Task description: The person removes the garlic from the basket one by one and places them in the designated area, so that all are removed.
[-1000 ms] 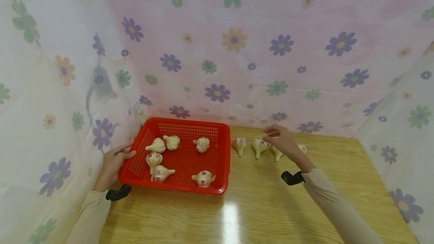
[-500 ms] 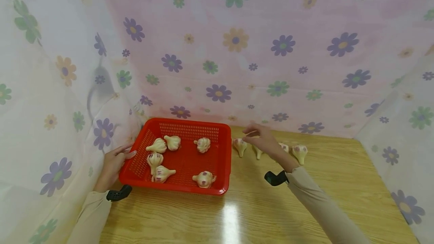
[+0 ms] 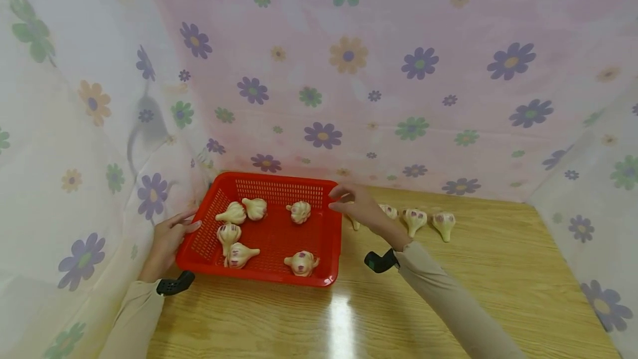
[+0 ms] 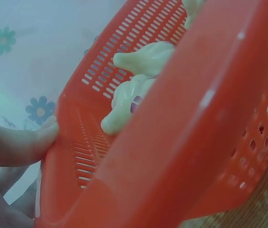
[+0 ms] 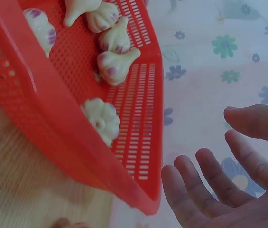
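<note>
A red plastic basket [image 3: 269,278] with slotted walls stands on the table, several garlic bulbs inside it, one garlic bulb [image 3: 299,212] near its back wall. My left hand [image 3: 166,240] grips its left rim; the left wrist view shows the thumb [image 4: 48,133] on the rim and the other fingers outside the wall. At the basket's back right corner hovers my right hand [image 3: 356,206], fingers loosely bent and apart with nothing between them. Beneath it a garlic bulb [image 3: 355,224] on the table is mostly hidden.
To the right, a row of garlic bulbs lies on the wooden table [image 3: 448,287], among them a garlic bulb [image 3: 415,221] and the end garlic bulb [image 3: 443,225]. Flowered cloth [image 3: 379,115] hangs behind and along both sides.
My right hand has moved left over the row of garlic bulbs to the basket's right corner, uncovering bulbs behind it. The left hand and basket stay put.
</note>
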A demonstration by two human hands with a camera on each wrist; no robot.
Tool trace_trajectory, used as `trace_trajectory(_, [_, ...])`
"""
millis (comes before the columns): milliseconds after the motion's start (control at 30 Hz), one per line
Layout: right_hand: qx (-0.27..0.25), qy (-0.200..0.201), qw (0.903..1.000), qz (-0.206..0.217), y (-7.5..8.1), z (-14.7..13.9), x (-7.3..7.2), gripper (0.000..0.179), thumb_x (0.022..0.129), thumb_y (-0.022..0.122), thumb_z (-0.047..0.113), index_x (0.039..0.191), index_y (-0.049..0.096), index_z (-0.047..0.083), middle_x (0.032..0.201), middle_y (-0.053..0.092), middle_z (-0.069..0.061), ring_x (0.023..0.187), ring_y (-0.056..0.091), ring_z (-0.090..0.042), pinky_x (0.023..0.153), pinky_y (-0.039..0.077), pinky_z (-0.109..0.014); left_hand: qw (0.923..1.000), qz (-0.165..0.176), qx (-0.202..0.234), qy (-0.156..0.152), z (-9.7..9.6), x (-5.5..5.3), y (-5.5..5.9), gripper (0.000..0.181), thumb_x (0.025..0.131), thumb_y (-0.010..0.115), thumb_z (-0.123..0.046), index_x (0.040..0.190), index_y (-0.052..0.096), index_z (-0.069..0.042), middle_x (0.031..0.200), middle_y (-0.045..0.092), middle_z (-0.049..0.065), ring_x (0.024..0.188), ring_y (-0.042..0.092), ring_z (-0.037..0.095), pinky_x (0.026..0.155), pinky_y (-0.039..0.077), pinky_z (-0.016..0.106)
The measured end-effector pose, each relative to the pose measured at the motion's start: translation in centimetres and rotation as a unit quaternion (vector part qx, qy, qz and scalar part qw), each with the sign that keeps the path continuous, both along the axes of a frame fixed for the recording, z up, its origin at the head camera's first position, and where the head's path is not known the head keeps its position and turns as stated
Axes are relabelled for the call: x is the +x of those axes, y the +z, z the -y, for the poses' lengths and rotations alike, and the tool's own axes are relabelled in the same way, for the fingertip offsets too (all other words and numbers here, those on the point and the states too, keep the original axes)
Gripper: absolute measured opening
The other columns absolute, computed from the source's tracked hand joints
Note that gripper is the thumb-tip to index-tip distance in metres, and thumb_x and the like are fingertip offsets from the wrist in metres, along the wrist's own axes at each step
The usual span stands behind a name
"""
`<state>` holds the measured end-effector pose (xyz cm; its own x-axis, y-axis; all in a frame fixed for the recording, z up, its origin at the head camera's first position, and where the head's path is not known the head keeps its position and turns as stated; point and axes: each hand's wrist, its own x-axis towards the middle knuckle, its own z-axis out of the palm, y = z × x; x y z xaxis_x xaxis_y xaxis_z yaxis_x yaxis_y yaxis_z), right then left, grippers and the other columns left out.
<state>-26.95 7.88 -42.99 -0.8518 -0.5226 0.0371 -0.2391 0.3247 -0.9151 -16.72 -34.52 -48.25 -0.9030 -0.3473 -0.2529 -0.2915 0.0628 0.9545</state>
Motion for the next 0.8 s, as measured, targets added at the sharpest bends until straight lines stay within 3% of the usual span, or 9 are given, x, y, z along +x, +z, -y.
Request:
trace_trajectory(267, [-0.019,0.031,0.9992,0.017,-0.5,1.9,0.2,0.023,0.089,0.066,0.013,0.109,0.059,0.003,0.111,0.058,-0.017,0.096,0.06,-0.025,0.082,0.051,-0.047,0.9999,0.001,-0.009,-0.007,0.2,0.1,-0.1,0.058,0.091,0.062,-0.015,0.143,0.04,-0.003,0.112,0.057,0.0,0.083,0.063,0.007,0.072,0.054,0.026])
trace_trajectory(467, [-0.039,0.043,0.9977,0.035,-1.2,3.4,0.0,0.024,0.088,0.066,0.01,0.109,0.059,-0.001,0.113,0.056,-0.022,0.093,0.061,-0.026,0.081,0.051,-0.049,1.0,0.007,-0.003,-0.004,0.0,0.0,0.1,0.059,0.091,0.063,-0.015,0.143,0.04,-0.004,0.098,0.058,-0.01,0.081,0.062,0.007,0.071,0.054,0.026])
trace_trajectory(800, [-0.036,0.073,0.9952,0.054,-1.6,6.4,0.5,0.024,0.089,0.065,0.01,0.108,0.06,-0.002,0.106,0.059,-0.016,0.09,0.063,-0.031,0.069,0.054,-0.031,0.9999,0.009,0.008,-0.001,0.0,0.0,0.1,0.059,0.09,0.063,-0.014,0.143,0.04,-0.004,0.098,0.058,-0.011,0.081,0.063,0.006,0.071,0.054,0.026])
